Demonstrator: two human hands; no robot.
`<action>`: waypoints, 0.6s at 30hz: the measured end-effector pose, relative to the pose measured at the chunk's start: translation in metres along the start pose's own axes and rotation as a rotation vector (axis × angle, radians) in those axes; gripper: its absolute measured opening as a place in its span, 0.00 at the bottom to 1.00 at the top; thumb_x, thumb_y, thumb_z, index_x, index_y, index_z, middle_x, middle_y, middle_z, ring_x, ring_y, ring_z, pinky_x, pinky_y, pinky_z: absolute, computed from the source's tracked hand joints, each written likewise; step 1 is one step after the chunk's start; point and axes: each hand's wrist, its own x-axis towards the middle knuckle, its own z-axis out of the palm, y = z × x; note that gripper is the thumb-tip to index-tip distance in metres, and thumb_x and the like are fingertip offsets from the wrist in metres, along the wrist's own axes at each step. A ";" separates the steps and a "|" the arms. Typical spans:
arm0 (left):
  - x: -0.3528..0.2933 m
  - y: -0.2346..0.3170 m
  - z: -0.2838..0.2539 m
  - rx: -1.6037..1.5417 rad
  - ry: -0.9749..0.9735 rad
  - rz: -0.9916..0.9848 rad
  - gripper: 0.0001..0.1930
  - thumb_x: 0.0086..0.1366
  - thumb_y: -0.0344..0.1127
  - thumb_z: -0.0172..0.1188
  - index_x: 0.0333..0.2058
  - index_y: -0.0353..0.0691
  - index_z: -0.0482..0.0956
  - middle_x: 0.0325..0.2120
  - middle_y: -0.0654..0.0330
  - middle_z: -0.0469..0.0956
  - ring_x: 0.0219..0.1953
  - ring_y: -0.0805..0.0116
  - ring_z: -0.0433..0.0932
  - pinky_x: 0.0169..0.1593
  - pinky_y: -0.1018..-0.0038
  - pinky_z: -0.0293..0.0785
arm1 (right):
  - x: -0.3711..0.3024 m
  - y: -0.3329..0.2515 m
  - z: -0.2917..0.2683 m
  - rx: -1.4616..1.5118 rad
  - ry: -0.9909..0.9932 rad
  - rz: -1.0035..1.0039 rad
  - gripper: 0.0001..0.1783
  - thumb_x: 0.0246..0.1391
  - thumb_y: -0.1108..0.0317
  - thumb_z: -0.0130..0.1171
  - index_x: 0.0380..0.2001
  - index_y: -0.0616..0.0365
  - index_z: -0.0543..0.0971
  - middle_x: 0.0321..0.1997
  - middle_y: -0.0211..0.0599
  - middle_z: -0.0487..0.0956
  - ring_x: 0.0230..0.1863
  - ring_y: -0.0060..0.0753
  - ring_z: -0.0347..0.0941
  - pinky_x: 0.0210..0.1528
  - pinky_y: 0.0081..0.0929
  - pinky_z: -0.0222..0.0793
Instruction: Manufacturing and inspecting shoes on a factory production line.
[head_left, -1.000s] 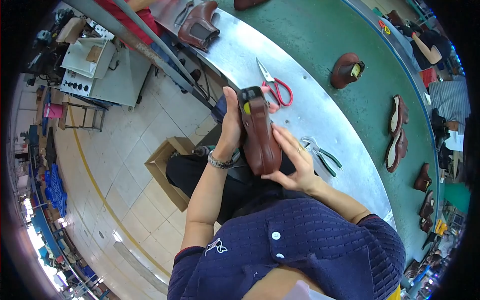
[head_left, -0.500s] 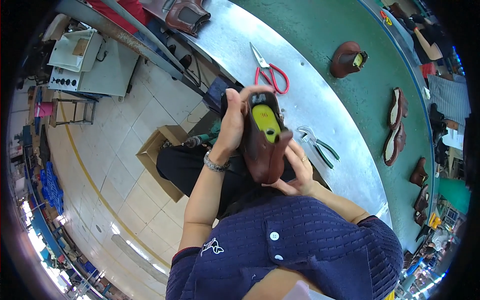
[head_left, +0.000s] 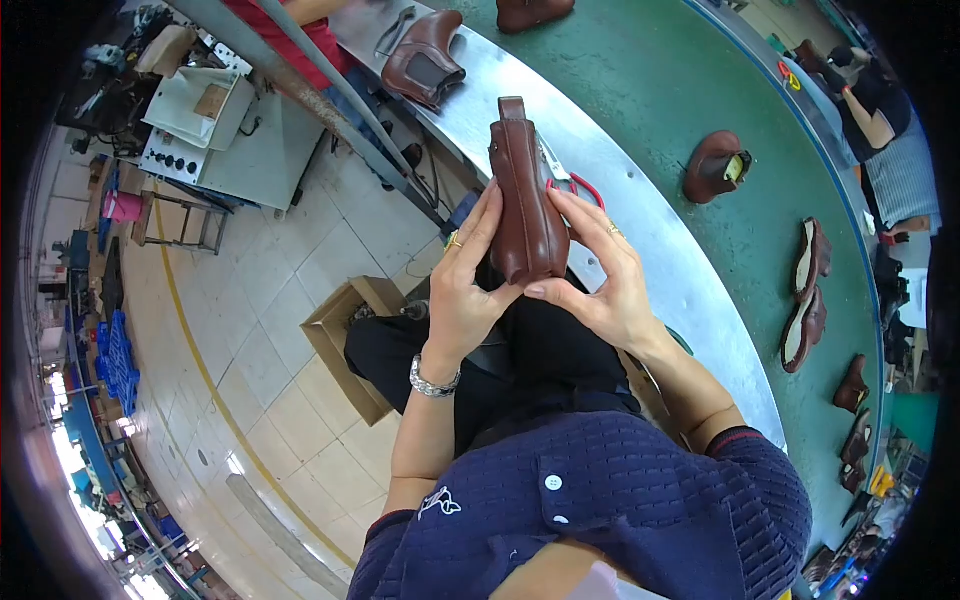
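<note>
Pinching one brown boot [head_left: 528,220] from opposite sides, the grip of the left hand [head_left: 465,300] and right hand [head_left: 617,290] presses on its leather; the boot is held over the lap [head_left: 545,355], pull tab [head_left: 512,107] at the far end; red-handled scissors [head_left: 552,163], partly hidden, lie beyond it on the metal table [head_left: 690,290]; a second boot [head_left: 412,55] rests farther along; a cardboard box [head_left: 345,370] stands left of the lap.

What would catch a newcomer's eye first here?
Probably the glossy brown leather boot in the middle, held between the person's left hand and right hand. Just behind it, partly hidden, red-handled scissors lie on the shiny metal bench. To the right, more brown footwear sits spread along a green surface.
</note>
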 end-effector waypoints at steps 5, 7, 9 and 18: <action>-0.002 0.001 0.015 0.014 0.048 -0.042 0.45 0.49 0.34 0.74 0.65 0.39 0.61 0.64 0.49 0.62 0.62 0.53 0.69 0.58 0.66 0.71 | -0.002 0.000 0.002 0.057 -0.003 0.054 0.50 0.36 0.56 0.77 0.63 0.59 0.67 0.64 0.50 0.67 0.66 0.50 0.62 0.66 0.39 0.58; -0.007 0.011 0.029 0.245 0.153 0.087 0.45 0.51 0.34 0.74 0.65 0.34 0.59 0.65 0.42 0.58 0.62 0.47 0.68 0.57 0.64 0.71 | 0.001 0.003 0.003 0.077 0.019 0.082 0.50 0.36 0.58 0.77 0.63 0.60 0.66 0.63 0.49 0.67 0.67 0.47 0.62 0.66 0.39 0.58; -0.018 0.013 0.036 0.111 0.158 0.082 0.46 0.50 0.35 0.74 0.65 0.32 0.58 0.67 0.42 0.52 0.65 0.47 0.61 0.60 0.60 0.68 | 0.008 0.017 -0.001 0.262 -0.049 0.153 0.49 0.35 0.63 0.76 0.63 0.60 0.65 0.60 0.43 0.68 0.66 0.41 0.63 0.66 0.37 0.57; -0.040 -0.018 0.032 -0.499 0.168 -0.303 0.47 0.50 0.27 0.73 0.66 0.36 0.55 0.62 0.52 0.64 0.58 0.63 0.69 0.58 0.71 0.69 | 0.049 0.078 -0.013 1.122 -0.411 0.169 0.45 0.43 0.52 0.64 0.62 0.65 0.64 0.62 0.51 0.69 0.62 0.41 0.67 0.66 0.37 0.59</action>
